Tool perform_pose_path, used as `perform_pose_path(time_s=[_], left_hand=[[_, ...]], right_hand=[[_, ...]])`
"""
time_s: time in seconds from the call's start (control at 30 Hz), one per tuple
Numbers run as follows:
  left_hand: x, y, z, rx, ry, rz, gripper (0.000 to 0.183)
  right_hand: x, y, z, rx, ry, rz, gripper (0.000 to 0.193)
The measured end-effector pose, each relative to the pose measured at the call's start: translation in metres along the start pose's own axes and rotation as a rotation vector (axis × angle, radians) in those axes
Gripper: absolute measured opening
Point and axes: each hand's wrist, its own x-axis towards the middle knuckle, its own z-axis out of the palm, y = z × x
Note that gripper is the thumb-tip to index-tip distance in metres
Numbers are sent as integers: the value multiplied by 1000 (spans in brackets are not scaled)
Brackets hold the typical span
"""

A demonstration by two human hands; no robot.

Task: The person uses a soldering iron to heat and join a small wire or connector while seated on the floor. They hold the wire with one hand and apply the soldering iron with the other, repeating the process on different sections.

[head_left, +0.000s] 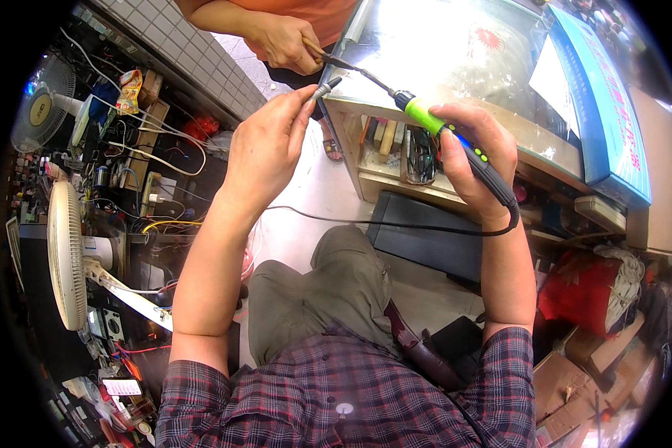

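My right hand (487, 145) is wrapped round the handle of a green and blue soldering iron (424, 117). Its metal tip points up and to the left, over the corner of the glass-topped counter. My left hand (265, 145) pinches a small grey cylindrical piece (325, 88) with a dark tapered end, a little below the iron's tip. A black cable (381, 222) runs from the iron's handle across above my knees. Opposite me, another person's hand (282, 45) grips a tan-handled tool (315, 51); its dark end meets or overlaps the iron's tip, I cannot tell which.
The counter's glass top (455, 37) reflects brightly, and a blue box (601, 104) lies on its right side. Two fans (67, 254) and tangled wires crowd the left. A dark panel (418, 235) leans below the counter; a red bag (579, 291) and cardboard lie at right.
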Motion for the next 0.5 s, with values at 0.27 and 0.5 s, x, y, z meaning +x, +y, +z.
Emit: perform_pose_path(time_s=[0.27, 0.5], left_hand=[[5, 10, 14, 10, 6, -8, 31], [7, 15, 20, 12, 8, 17, 31]], right_hand=[[1, 14, -12, -38, -21, -94, 30], [0, 18, -19, -42, -22, -129, 31]])
